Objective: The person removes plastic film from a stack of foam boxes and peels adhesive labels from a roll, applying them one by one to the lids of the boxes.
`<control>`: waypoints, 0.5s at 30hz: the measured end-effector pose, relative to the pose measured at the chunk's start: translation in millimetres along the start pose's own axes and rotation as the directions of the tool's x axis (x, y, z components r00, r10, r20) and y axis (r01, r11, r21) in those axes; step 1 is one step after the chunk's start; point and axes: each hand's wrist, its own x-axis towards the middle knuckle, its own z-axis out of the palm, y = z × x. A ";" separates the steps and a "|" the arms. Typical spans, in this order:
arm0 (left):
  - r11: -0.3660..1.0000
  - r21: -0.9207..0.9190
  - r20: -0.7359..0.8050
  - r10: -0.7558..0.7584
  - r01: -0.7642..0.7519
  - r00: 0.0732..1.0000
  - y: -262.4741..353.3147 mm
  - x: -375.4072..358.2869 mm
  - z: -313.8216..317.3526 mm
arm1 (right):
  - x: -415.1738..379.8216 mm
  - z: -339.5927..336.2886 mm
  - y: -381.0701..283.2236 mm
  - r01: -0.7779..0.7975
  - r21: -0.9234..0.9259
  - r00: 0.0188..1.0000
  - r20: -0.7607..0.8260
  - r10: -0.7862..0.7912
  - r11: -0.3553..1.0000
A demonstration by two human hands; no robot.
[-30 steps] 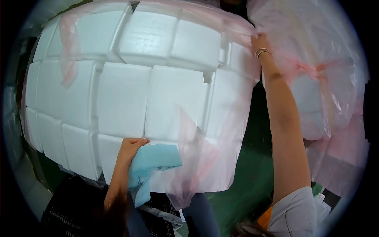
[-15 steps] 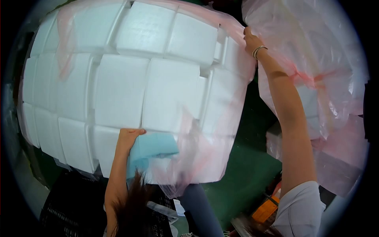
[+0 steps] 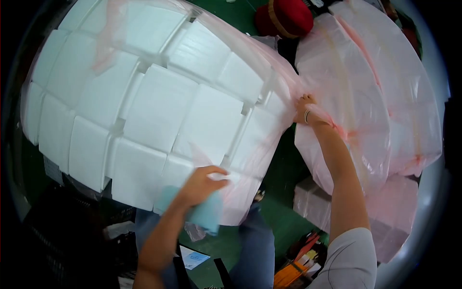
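Stacked white foam boxes [image 3: 161,98] with flat tops sit in rows under a partly drawn-back pink translucent plastic sheet [image 3: 284,86]. At the stack's right edge, my right hand [image 3: 306,108] is closed on the gathered sheet, a bracelet on its wrist. My left hand [image 3: 202,185] is over the near side of the stack, slightly blurred, its thumb and forefinger curled but apart, with nothing clearly between them. Just below it a teal cloth [image 3: 207,216] hangs at the near edge, partly hidden by my forearm. Loose sheet lies beside the fingers.
Large pink plastic-wrapped bundles [image 3: 339,86] stand close on the right, with a lower wrapped block [image 3: 392,207] beneath. A red round object with a tan band [image 3: 284,18] is behind. Near my legs are an orange item [image 3: 288,274], a printed sheet [image 3: 192,257] and dark crates [image 3: 122,253].
My left hand has come off the cloth's upper edge and moved right. My right hand has come lower and nearer with the sheet. The view has shifted and turned.
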 end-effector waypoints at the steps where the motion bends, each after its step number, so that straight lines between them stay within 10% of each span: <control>1: 0.995 0.006 -0.054 0.097 -0.097 0.994 9.8 16.8 30.4 | 4.3 1.1 3.6 0.009 -0.070 0.998 0.070 -0.004 0.998; 4: 0.969 0.044 -0.245 0.245 -0.241 0.938 17.2 109.3 118.1 | 20.6 -8.1 21.1 0.263 -0.077 0.946 0.218 -0.241 0.962; 8: 0.984 0.166 -0.422 0.136 -0.071 0.896 18.4 249.9 193.8 | 46.7 -5.1 45.7 0.484 -0.047 0.846 0.281 -0.453 0.874; 12: 0.978 0.108 -0.377 0.206 -0.178 0.903 3.9 320.8 203.7 | 38.0 18.7 67.6 0.622 -0.017 0.779 0.119 -0.616 0.783; 15: 0.996 0.069 -0.198 0.068 -0.055 0.978 29.8 313.3 180.5 | 35.7 15.3 67.2 0.821 -0.177 0.518 -0.165 -0.839 0.542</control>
